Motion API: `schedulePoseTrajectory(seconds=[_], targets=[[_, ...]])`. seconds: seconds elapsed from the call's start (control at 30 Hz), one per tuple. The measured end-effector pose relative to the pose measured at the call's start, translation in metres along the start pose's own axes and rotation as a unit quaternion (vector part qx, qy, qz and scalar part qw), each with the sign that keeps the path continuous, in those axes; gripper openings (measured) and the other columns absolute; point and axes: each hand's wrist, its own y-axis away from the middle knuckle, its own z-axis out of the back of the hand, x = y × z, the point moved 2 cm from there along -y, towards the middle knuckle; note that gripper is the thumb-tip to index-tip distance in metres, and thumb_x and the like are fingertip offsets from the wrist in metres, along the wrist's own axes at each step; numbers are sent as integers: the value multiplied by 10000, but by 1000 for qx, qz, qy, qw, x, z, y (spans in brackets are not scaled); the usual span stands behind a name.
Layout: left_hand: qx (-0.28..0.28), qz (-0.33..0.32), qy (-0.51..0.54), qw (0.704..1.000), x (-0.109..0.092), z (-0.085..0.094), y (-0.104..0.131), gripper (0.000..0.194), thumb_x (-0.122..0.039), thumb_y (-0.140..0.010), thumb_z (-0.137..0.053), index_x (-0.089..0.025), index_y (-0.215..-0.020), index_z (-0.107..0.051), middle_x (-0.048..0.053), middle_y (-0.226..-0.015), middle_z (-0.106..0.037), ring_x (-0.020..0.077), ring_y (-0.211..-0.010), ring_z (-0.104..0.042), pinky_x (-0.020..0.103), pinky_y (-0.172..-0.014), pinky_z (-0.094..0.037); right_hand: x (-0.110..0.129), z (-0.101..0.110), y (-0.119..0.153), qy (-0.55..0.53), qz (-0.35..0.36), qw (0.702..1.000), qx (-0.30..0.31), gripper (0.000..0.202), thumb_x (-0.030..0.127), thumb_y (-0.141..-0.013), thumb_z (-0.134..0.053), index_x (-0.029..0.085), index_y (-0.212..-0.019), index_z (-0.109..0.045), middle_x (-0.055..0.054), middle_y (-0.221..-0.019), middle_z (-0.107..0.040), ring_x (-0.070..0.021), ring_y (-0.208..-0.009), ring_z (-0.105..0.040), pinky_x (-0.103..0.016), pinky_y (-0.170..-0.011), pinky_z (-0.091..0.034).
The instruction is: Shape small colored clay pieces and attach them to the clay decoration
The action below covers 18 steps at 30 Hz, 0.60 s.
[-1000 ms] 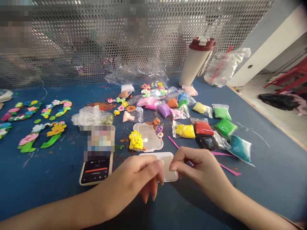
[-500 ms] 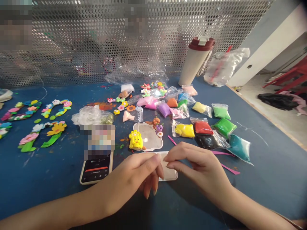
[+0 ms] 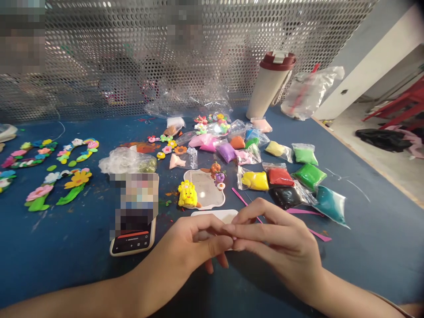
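White tray (image 3: pixel 217 215) on the tabletop (image 3: pixel 371 256), partly hidden by left hand (image 3: pixel 188 245) and right hand (image 3: pixel 281 240)! Their fingers meet, curled inward; can't tell whether they're gripping anything.

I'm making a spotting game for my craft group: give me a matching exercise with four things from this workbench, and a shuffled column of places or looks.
Things
1. Tumbler
2. Phone
3. Yellow clay figure
4. Small white tray

Places and looks
A. Partly hidden behind the left hand and right hand
B. Dark red lid on top
C. On the left side of a white-rimmed plate
D. Lit screen, cream-coloured edge

Right pairs: 1-B, 2-D, 3-C, 4-A
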Motion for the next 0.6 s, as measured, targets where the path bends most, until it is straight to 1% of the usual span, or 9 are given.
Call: schedulePoseTrajectory(seconds=[0.13, 0.2, 0.3, 0.4, 0.47, 0.53, 0.6], targets=[[-39, 11, 42, 998, -2, -1, 2, 151, -334, -838, -678, -183, -843, -669, -35, -678, -612, 94, -645, -533, 180, -565, -405, -1, -5, 6, 3, 22, 1000, 12, 307, 126, -842, -660, 217, -1132, -700, -54, -923, -627, -142, -829, -647, -240, -674, -562], [-57, 12, 47, 997, -4, -1, 3, 152, -330, -827, -688, -180, -827, -666, -35, -668, -609, 96, -639, -529, 178, -559, -405, -2, -6, 6, -2, 26, 1000, 9, 343, 90, -838, -654, 211, -1157, -686, -60, -957, -631, -144, -856, -644, -240, -686, -561], [-72, 12, 43, 996, -6, -1, 2, 170, -348, -822, -688, -182, -839, -658, -37, -663, -601, 98, -635, -519, 177, -557, -408, -3, -7, 4, -19, 11, 1000, -4, 313, 63, -829, -654, 214, -1098, -709, -47, -953, -637, -128, -827, -650, -225, -673, -552], [-82, 11, 27, 996, -7, -1, 0, 193, -369, -831, -674, -178, -838, -648, -45, -653, -573, 87, -609, -490, 173, -547, -399, -4, -8, 2, -26, -24, 999, -26, 303, 55, -816, -668, 216, -1070, -708, -22, -889, -655, -108, -777, -651, -203, -673, -544], [-85, 11, 22, 996, -7, -1, 0, 203, -379, -832, -666, -178, -839, -644, -48, -647, -560, 86, -604, -485, 173, -543, -395, -4, -8, 2, -25, -39, 998, -30, 255, 56, -814, -671, 205, -1016, -714, -18, -862, -666, -107, -767, -656, -198, -677, -542], [-84, 10, 20, 996, -7, -1, 0, 207, -384, -827, -666, -179, -838, -643, -47, -639, -558, 92, -610, -488, 177, -544, -396, -3, -8, 2, -20, -41, 999, -27, 179, 64, -816, -671, 190, -934, -718, -26, -857, -667, -111, -766, -660, -203, -671, -539], [-83, 9, 16, 996, -8, -1, 1, 205, -383, -826, -663, -179, -836, -648, -45, -630, -555, 96, -610, -490, 180, -542, -397, -2, -8, 2, -12, -38, 999, -28, 144, 65, -820, -667, 180, -896, -710, -29, -844, -664, -113, -765, -658, -208, -673, -535]])
